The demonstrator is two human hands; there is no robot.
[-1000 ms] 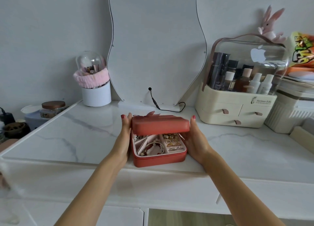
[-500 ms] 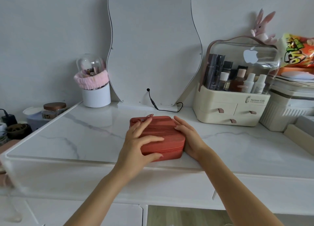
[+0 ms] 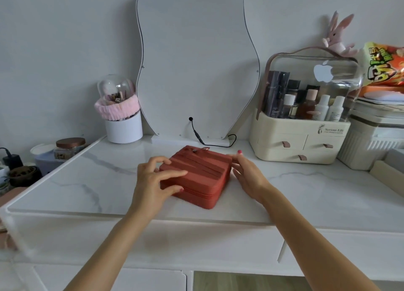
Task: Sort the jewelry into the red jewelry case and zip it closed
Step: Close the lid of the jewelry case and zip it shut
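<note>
The red jewelry case (image 3: pixel 197 177) lies on the white marble tabletop (image 3: pixel 91 181) with its lid down, turned so that one corner points toward me. A small metal zip pull (image 3: pixel 194 151) shows at its far corner. My left hand (image 3: pixel 153 177) rests on the case's left side, fingers spread over the lid and front wall. My right hand (image 3: pixel 247 172) touches the right side with straight fingers. The jewelry is hidden inside.
A wavy mirror (image 3: pixel 196 61) leans on the wall behind, its black cable (image 3: pixel 209 141) trailing on the table. A white brush pot (image 3: pixel 123 127) stands back left, a cream cosmetics organizer (image 3: pixel 299 142) back right. Jars (image 3: pixel 70 147) sit off the left edge.
The lid went from raised to down on the case. Since then the case has turned so a corner faces me, and my hands have shifted along its sides.
</note>
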